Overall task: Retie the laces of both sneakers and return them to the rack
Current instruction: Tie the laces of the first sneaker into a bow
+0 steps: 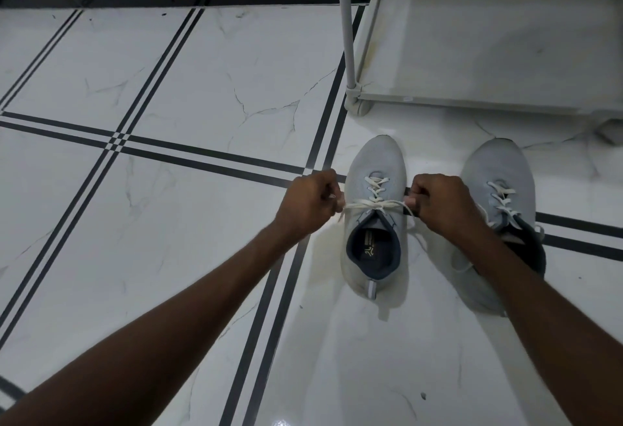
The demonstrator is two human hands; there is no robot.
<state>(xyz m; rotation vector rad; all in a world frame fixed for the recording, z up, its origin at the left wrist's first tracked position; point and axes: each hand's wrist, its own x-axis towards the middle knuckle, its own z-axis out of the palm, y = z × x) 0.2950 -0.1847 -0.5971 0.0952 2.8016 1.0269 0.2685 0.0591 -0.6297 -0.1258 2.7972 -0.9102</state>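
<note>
Two light grey sneakers with white laces stand on the floor, toes pointing away from me. The left sneaker (pixel 374 169) lies between my hands. My left hand (pixel 308 201) is closed on one end of its lace (pixel 374 204) on the shoe's left side, and my right hand (pixel 440 203) is closed on the other end on its right side. The lace is pulled taut across the top of the tongue. The right sneaker (pixel 495 169) stands beside it, partly hidden by my right forearm, with loose lace ends hanging by its collar.
A light grey shoe rack (pixel 472 100) stands just beyond the sneakers, its bottom shelf bare and an upright post (pixel 347 21) at its left corner. The floor (pixel 168 71) is white marble tile with black stripes. A dark skirting runs along the far wall.
</note>
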